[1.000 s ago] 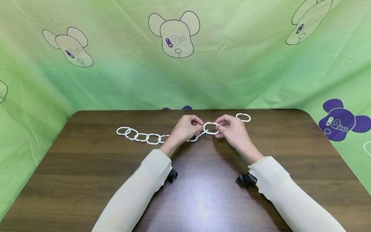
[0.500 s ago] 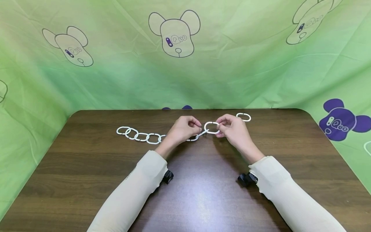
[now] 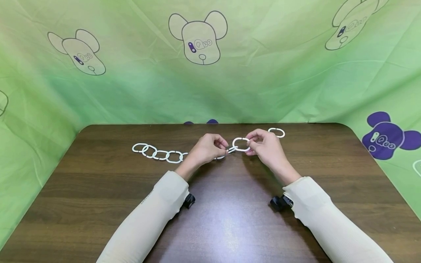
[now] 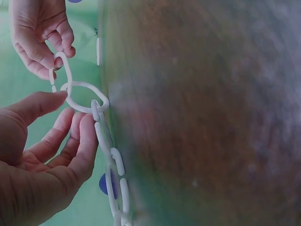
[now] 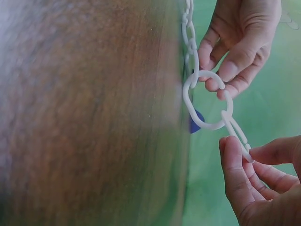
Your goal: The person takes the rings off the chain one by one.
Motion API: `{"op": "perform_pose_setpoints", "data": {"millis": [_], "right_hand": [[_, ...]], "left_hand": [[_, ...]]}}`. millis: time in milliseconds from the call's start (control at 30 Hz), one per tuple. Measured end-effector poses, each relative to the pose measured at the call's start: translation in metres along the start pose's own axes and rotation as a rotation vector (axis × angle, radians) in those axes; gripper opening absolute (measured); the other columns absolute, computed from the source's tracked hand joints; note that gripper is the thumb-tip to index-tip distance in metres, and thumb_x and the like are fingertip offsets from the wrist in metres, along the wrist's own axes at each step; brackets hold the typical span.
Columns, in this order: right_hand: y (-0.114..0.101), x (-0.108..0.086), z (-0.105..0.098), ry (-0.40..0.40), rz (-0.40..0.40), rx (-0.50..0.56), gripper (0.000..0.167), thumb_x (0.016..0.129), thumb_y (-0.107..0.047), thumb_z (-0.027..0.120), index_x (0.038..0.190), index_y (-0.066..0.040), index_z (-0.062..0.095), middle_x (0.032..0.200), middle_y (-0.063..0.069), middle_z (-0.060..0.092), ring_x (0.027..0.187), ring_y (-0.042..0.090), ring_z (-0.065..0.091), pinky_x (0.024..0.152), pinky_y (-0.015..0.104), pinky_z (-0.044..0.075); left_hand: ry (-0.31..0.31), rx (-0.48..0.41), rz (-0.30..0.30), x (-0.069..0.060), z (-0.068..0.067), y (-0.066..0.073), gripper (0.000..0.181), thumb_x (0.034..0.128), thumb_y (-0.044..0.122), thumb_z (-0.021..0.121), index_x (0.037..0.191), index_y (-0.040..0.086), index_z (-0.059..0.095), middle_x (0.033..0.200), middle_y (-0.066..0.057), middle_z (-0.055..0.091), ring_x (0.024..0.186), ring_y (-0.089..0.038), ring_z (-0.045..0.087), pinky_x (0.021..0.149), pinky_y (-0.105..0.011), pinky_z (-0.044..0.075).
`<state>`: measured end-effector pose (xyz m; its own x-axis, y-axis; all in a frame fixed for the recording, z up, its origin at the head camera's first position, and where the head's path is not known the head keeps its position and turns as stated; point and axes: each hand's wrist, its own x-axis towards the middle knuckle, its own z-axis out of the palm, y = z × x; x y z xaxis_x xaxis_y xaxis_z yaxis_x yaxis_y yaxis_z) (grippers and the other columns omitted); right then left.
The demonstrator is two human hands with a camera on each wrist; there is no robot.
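Note:
A white plastic chain (image 3: 174, 162) of oval links lies along the far part of the table and runs behind my left hand (image 3: 204, 148). My left thumb and fingertips pinch a tilted link (image 5: 187, 100) at the chain's right end, near the gap in that link. Hooked through it is the end link (image 3: 241, 150), raised on edge, which my right hand (image 3: 268, 149) grips at its right side between thumb and fingers. The split in this end link faces up in the head view. My left hand hides part of the chain in the head view.
A loose white link (image 3: 280, 136) lies behind my right hand near the table's back edge. The brown wooden table (image 3: 98, 204) meets a green printed curtain (image 3: 138, 91) at the back and sides. Black wrist cameras (image 3: 279, 203) sit at both cuffs.
My left hand has shifted slightly left and down along the chain, its fingertips now at the tilted link. The right hand and end link have moved only a little to the right.

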<state>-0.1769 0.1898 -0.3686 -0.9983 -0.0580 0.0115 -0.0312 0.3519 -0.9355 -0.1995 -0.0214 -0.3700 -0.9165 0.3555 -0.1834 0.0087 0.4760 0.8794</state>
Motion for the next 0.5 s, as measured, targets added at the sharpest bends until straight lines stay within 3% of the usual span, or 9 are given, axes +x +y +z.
{"op": "perform_pose_setpoints", "data": {"millis": [500], "right_hand": [[-0.0023,-0.0007,0.0002,-0.004,0.005,0.013,0.022,0.095,0.011,0.057,0.115,0.021,0.060,0.093,0.020,0.064,0.065,0.002,0.067,0.067,0.023,0.063]], "left_hand": [[0.008,0.101,0.025,0.0035,0.0019,-0.0022,0.016,0.0878,-0.004,0.073,0.102,0.001,0.076,0.094,-0.008,0.073,0.080,-0.010,0.059,0.074,-0.018,0.046]]}}
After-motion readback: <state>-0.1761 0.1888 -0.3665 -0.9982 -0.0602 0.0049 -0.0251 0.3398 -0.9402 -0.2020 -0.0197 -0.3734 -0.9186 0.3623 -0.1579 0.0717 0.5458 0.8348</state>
